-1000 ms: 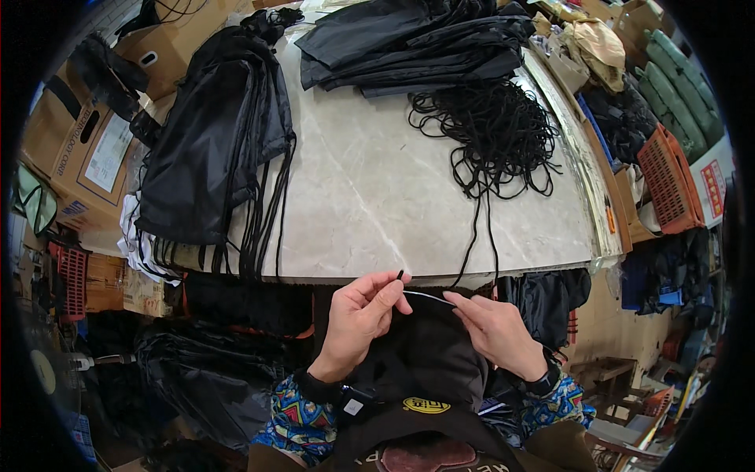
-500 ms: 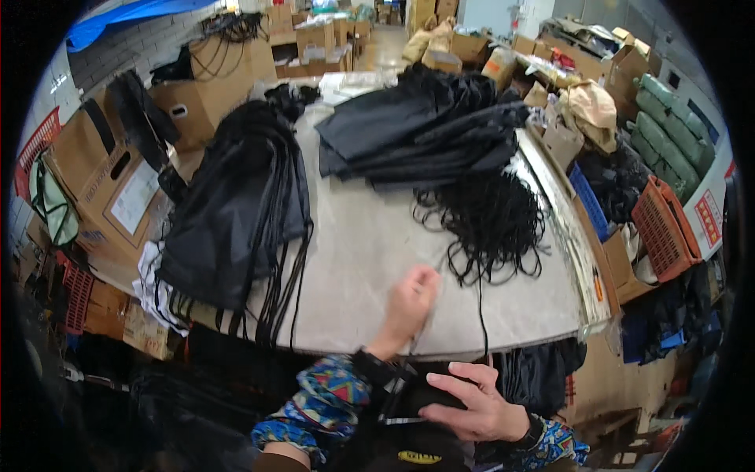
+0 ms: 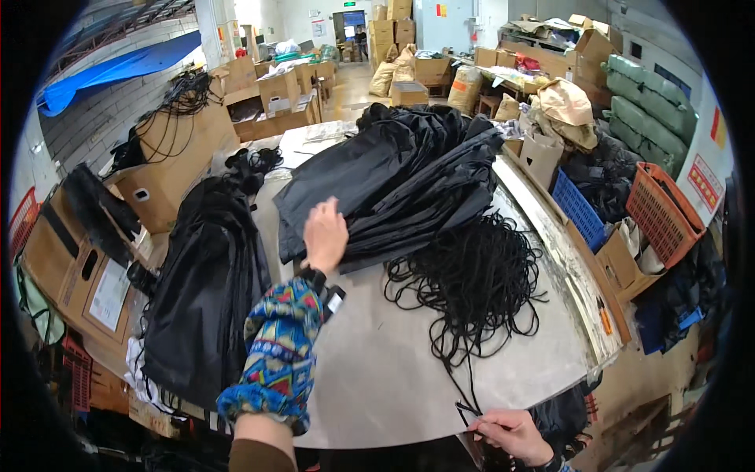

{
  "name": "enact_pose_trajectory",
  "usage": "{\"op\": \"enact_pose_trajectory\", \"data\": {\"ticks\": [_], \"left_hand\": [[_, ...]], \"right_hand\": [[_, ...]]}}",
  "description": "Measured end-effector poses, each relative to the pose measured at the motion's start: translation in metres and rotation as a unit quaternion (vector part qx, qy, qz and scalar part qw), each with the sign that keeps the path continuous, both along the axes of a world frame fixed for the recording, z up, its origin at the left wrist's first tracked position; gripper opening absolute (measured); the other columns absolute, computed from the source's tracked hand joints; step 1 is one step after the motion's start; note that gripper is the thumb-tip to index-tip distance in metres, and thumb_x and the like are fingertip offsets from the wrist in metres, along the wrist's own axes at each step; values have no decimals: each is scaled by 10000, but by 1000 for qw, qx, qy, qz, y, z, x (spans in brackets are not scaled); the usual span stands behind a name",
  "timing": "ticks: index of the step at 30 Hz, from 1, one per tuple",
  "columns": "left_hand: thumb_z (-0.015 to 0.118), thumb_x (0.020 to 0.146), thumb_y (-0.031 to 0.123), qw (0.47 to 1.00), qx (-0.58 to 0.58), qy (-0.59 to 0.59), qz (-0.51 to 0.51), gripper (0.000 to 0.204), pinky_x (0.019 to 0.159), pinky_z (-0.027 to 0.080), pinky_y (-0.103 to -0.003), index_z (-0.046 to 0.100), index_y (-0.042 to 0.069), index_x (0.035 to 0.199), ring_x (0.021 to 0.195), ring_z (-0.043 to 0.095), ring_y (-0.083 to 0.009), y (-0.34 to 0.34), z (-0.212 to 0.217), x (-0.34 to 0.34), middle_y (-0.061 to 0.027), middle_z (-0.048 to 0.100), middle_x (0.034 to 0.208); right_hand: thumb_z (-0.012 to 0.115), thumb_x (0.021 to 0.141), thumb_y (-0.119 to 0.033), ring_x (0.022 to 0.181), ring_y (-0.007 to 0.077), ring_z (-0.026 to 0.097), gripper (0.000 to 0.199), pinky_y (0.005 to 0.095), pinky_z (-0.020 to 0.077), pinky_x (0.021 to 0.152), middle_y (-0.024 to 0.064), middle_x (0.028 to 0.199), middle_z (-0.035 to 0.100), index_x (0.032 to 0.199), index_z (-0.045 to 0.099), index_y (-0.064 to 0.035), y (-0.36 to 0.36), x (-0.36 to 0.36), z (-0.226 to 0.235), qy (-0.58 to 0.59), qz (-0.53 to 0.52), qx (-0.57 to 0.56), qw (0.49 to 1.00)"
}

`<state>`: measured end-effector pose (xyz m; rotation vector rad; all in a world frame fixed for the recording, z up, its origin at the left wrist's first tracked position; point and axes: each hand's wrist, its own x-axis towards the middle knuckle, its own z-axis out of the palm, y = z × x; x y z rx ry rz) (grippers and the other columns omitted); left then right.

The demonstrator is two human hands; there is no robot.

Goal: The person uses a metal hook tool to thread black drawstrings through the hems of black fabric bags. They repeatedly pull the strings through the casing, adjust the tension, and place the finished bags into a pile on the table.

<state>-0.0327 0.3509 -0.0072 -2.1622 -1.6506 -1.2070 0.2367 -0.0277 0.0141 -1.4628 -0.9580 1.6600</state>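
Note:
My left hand [image 3: 325,233] reaches far across the pale table [image 3: 377,370] and rests on the near edge of a stack of flat black fabric bags [image 3: 397,177]. Its sleeve is patterned blue, with a watch at the wrist. My right hand [image 3: 510,431] stays low at the table's front edge, fingers pinched on the end of a black cord [image 3: 464,393]. That cord runs up into a loose heap of black cords [image 3: 472,275] lying to the right of the bag stack.
A second pile of black drawstring bags [image 3: 206,291] hangs over the table's left side. Cardboard boxes [image 3: 94,259] stand on the left. A blue crate [image 3: 580,211] and an orange crate [image 3: 662,212] sit to the right, with more boxes behind.
My left hand left the cord near my chest and stretched forward onto the black bag stack. My head lifted, showing more of the room. The right hand stayed low with the cord.

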Motion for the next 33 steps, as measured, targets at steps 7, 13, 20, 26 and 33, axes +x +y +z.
{"op": "enact_pose_trajectory", "data": {"ticks": [7, 13, 20, 26, 33], "left_hand": [[521, 861, 143, 995, -82, 45, 15, 155, 712, 483, -407, 605, 16, 890, 844, 627, -363, 61, -20, -40, -188, 643, 889], [516, 914, 145, 910, -277, -140, -274, 186, 656, 408, -285, 480, -1, 805, 714, 443, -108, -49, 7, -33, -6, 440, 703], [520, 925, 256, 855, -344, 148, -360, 208, 982, 176, -722, 582, 126, 1074, 1346, 296, -364, -247, -43, -25, -94, 459, 1360], [575, 911, 157, 896, -252, -338, -140, 159, 827, 439, -305, 600, 23, 992, 955, 562, -198, -331, -35, -41, -93, 605, 1000], [578, 927, 210, 861, -240, -447, 24, 303, 561, 429, -214, 575, -35, 1106, 642, 516, -78, -412, -79, -51, -41, 567, 874]], "right_hand": [[593, 909, -139, 546, -13, 387, 130, 158, 276, 480, -79, 690, 554, 937, 663, -34, 5, 6, -16, -15, -60, 72, 995], [598, 911, -156, 562, -15, 384, 149, 152, 274, 482, -73, 713, 566, 957, 665, -32, -9, 0, -17, -1, -74, 69, 995], [513, 956, -146, 659, 20, 491, 209, 165, 379, 576, -9, 795, 619, 1026, 647, -2, -20, -14, -28, -75, 77, 172, 979], [473, 969, -173, 564, 25, 401, 194, 155, 305, 479, -13, 740, 531, 1147, 505, -102, -49, -20, -19, 45, -19, 11, 999], [489, 966, -179, 453, 8, 242, 224, 142, 189, 396, -4, 692, 471, 1177, 468, -109, -68, -28, -59, 245, -64, -39, 966]]}}
